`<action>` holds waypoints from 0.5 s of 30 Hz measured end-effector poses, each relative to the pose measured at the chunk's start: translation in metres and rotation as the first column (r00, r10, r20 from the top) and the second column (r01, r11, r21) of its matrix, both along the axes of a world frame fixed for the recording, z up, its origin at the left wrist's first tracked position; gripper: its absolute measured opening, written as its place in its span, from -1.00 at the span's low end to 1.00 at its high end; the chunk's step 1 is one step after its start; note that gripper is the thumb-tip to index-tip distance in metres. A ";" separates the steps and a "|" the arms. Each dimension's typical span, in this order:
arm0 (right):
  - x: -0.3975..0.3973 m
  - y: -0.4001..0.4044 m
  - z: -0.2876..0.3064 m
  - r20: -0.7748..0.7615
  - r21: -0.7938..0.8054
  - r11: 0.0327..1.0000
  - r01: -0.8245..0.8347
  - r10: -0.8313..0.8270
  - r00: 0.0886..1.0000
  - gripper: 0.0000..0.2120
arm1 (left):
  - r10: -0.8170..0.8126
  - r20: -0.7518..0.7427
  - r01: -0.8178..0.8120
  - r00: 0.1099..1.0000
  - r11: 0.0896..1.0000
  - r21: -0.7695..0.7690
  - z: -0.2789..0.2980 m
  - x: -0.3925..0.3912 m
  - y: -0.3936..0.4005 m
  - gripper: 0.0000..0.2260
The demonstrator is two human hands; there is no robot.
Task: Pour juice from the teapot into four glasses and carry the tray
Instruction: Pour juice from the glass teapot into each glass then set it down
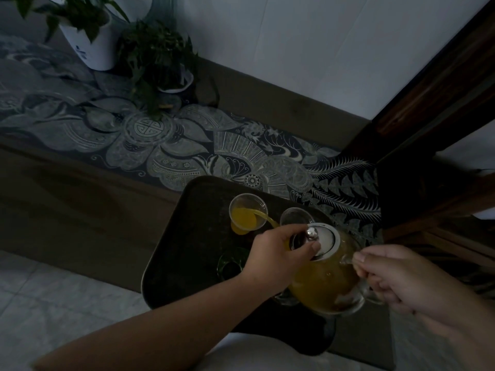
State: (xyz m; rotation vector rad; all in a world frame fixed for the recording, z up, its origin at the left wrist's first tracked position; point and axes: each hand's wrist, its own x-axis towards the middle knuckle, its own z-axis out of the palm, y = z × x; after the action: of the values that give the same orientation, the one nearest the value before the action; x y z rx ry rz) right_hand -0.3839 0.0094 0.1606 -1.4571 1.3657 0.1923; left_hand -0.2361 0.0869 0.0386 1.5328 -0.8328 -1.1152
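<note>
Covering table (80,204) — patterned runner (166,145).

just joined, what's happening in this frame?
A person is pouring juice. The right hand tilts the teapot by its handle while the left hand holds the lid down. A stream runs into the far-left glass on the tray, partly full. The glass beside it looks empty.
</note>
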 end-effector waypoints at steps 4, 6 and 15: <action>0.001 0.000 0.002 -0.004 -0.002 1.000 -0.010 0.010 1.000 -0.70 | -0.003 -0.011 0.003 1.000 1.000 -0.002 0.001 0.001 0.001 -0.65; 0.000 0.000 0.002 -0.006 -0.002 1.000 -0.016 0.016 1.000 -0.69 | -0.010 -0.015 0.010 1.000 1.000 0.000 0.002 0.001 0.001 -0.65; 0.001 0.000 0.004 -0.003 -0.011 1.000 -0.026 0.026 1.000 -0.69 | -0.023 0.004 0.023 1.000 1.000 -0.004 0.001 0.001 0.000 -0.64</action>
State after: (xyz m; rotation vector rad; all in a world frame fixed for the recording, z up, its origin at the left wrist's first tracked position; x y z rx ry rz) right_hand -0.3825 0.0096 0.1647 -1.4845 1.3526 0.2037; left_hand -0.2355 0.0869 0.0399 1.5256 -0.8568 -1.1267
